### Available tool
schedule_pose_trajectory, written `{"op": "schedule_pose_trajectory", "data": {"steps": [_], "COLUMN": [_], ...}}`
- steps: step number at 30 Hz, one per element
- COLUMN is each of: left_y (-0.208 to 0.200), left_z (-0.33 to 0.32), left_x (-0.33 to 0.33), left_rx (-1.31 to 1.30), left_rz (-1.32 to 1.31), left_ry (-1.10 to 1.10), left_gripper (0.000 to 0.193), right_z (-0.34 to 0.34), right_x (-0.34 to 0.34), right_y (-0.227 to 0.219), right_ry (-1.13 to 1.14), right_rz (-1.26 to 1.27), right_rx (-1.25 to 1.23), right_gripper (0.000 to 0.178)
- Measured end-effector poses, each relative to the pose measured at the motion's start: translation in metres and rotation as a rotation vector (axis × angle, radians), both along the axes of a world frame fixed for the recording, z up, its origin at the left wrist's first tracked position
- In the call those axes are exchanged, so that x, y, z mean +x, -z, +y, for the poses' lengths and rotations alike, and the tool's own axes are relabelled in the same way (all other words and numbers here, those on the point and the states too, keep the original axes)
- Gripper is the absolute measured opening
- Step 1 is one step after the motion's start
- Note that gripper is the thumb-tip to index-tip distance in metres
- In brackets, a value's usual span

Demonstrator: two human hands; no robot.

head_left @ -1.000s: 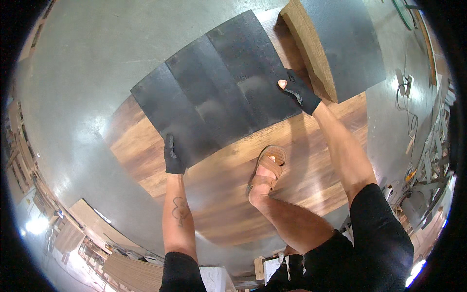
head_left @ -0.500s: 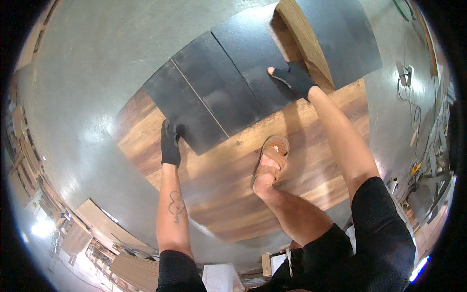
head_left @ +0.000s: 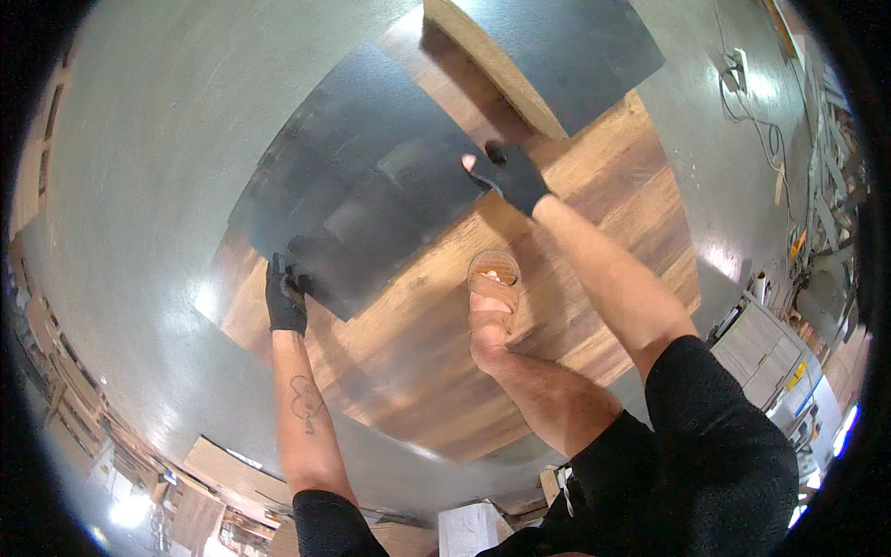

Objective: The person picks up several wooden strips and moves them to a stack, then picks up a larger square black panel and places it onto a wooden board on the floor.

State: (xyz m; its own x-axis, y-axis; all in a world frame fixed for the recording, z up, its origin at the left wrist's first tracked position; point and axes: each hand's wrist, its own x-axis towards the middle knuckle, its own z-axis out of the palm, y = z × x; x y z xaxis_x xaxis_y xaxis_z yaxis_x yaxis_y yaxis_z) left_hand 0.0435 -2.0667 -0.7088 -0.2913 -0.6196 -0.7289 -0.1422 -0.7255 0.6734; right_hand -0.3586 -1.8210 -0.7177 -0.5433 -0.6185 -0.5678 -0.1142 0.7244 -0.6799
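Black flat rectangular panels (head_left: 367,181): side by side as one block, seams faint, on the brown wood-grain sheet (head_left: 594,227). Block sits between both hands.
Left hand (head_left: 286,292): black fingerless glove, at the block's left edge, fingers bent against it. Can't tell if clamped.
Right hand (head_left: 515,181): black fingerless glove, at the right near corner, thumb tip bare and toward the panels. Grip underneath hidden, can't tell if clamped.
Hand spacing: well apart, block between.
Thick stack with black top and brown wood-grain side (head_left: 557,60): far right end of the sheet, strip of bare sheet between it and the panels.
Foot in brown strapped sandal (head_left: 492,297): on the sheet, near side of the panels.
Grey concrete floor (head_left: 167,176): under and around the sheet.
Grey cable (head_left: 770,139): on the floor, right.
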Motion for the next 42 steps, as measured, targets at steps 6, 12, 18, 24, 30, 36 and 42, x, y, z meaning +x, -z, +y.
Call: {"op": "schedule_pose_trajectory", "data": {"steps": [6,12,18,24,30,36,42], "left_y": [-0.007,0.000,0.000,-0.006,-0.003,-0.012,-0.144], "left_z": [0.004,0.012,0.023,0.026,0.014,0.045,0.266], "left_x": [-0.026,-0.051,-0.090,-0.117,-0.114,-0.056,0.149], "left_rx": [0.014,-0.030,-0.048,-0.056,0.011,0.008,-0.069], "left_rz": [-0.109,-0.071,-0.035,-0.103,-0.037,-0.111,-0.385], "left_ry": [0.013,0.096,0.144,0.107,0.097,0.127,1.025], "left_gripper": [0.031,0.041,0.050,0.043,0.040,0.036,0.032], "right_z": [0.032,0.036,0.040,0.037,0.037,0.093,0.328], "right_x": [0.040,0.014,-0.005,-0.016,-0.019,-0.007,0.042], "right_y": [0.013,-0.010,-0.016,-0.009,-0.001,-0.004,-0.136], "right_ry": [0.442,0.578,0.758,0.901,0.859,0.736,0.323], "right_rz": [-0.090,-0.206,-0.185,-0.121,-0.135,-0.075,-0.214], "right_rx": [-0.336,-0.130,-0.269,-0.279,-0.310,-0.133,0.461], "right_gripper": [0.054,0.077,0.090,0.053,0.044,0.103,0.116]}}
